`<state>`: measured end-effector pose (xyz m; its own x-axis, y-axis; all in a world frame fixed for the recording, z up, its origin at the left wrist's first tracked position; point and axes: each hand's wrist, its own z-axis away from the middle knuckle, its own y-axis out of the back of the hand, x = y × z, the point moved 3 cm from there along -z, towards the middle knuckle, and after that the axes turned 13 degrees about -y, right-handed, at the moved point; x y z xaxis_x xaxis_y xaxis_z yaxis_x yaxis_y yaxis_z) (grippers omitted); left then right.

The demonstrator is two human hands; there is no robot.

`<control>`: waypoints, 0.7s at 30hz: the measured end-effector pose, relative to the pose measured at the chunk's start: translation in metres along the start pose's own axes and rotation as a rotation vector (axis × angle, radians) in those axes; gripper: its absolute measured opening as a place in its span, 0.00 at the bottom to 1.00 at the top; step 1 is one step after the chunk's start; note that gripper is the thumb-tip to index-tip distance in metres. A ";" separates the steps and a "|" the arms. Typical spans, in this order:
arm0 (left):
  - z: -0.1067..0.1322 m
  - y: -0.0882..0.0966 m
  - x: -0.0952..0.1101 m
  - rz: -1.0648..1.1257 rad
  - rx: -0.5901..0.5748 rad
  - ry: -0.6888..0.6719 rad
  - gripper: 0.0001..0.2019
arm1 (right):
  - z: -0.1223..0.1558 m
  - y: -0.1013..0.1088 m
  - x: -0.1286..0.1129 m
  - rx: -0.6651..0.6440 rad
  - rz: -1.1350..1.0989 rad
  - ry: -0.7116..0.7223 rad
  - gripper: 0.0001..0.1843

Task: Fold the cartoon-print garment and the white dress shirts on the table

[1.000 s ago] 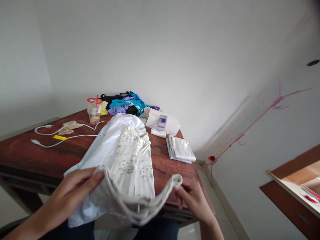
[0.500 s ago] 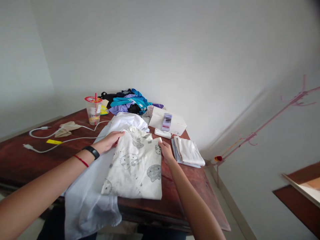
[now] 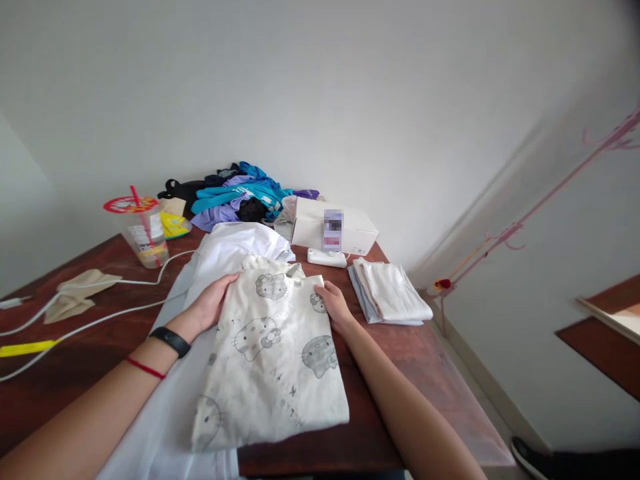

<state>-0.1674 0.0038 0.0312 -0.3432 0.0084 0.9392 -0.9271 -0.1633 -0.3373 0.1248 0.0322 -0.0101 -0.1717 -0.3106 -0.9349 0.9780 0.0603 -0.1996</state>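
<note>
A folded white shirt with grey cat-face prints lies in front of me, its collar pointing away. My left hand is closed on its upper left edge, the fingertips partly hidden by the cloth. At the upper right corner, my right hand pinches the fabric, thumb on top. Beneath the shirt and to its left spreads a larger plain white garment, running toward the table's front edge. A small stack of folded white and grey cloths sits to the right of my right hand.
On the dark wooden table, a heap of clothes lies at the back beside a white box and a white power strip. A plastic cup, white cables and a tan cloth-like piece are left. A pink rack stands right.
The view has shifted closer and to the right. Both hands still hold the printed shirt, which now lies lower and looks larger in view.
</note>
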 end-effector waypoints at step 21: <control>0.009 0.004 0.016 -1.131 -0.119 -0.964 0.22 | -0.002 0.016 -0.007 0.278 0.553 0.310 0.17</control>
<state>-0.1756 -0.0057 0.0457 0.7334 -0.5741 0.3641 -0.6503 -0.4363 0.6219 0.1410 0.0372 -0.0076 0.3755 -0.0167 -0.9267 0.9186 -0.1263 0.3745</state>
